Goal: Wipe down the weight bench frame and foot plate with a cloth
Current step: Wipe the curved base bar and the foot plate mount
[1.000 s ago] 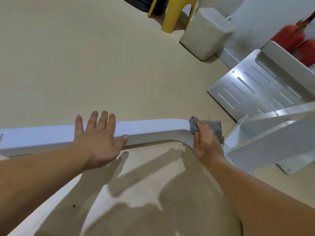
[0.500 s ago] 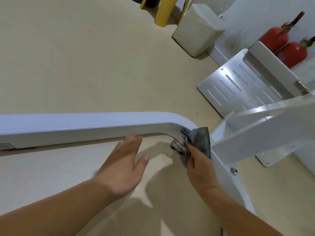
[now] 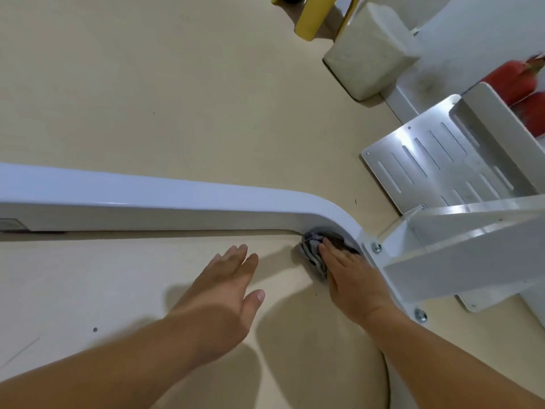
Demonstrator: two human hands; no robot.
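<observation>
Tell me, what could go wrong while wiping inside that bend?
The right hand presses the cloth into the inner bend of the frame, so the cloth might snag, or knuckles scrape, on the bolt beside it. The left hand grips nothing, so balance may be shaky.

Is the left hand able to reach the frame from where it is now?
Probably yes: the open left hand is just short of the frame, and nothing stands between them.
</observation>
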